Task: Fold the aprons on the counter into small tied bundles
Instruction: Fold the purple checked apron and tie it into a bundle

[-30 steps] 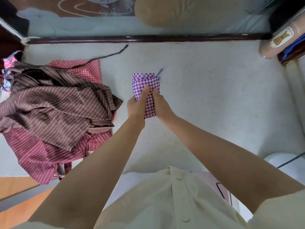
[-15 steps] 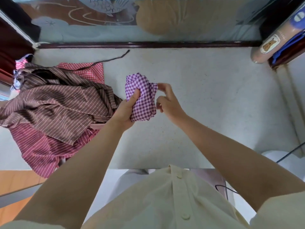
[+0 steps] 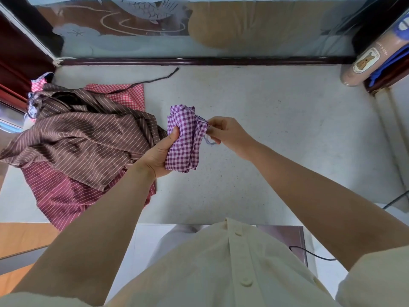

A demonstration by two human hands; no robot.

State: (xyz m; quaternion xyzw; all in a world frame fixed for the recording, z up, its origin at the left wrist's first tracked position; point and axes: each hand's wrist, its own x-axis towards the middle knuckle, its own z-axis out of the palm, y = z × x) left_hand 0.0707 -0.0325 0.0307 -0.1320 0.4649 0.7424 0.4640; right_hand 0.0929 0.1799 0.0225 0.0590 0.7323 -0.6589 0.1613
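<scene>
A purple-checked apron folded into a small bundle [image 3: 185,140] is lifted above the pale counter [image 3: 276,129]. My left hand [image 3: 158,154] grips the bundle from the left, thumb across its front. My right hand [image 3: 223,131] pinches the bundle's thin tie at its right edge, with a short frayed end hanging below the fingers. On the left of the counter lies a heap of unfolded aprons: a brown striped one [image 3: 73,138] on top, a red striped one [image 3: 66,198] under it, and a red-checked one [image 3: 124,94] behind.
A dark apron strap [image 3: 155,79] trails across the counter toward the back wall. A dark wooden rail [image 3: 199,61] and frosted glass close the back. A pink roll with a label [image 3: 365,60] stands at the far right. A black cable [image 3: 396,201] runs off the right edge.
The bundle was lying flat on the counter under both hands. My left hand lifted and gripped it, and my right hand moved to its right edge and took hold of the tie.
</scene>
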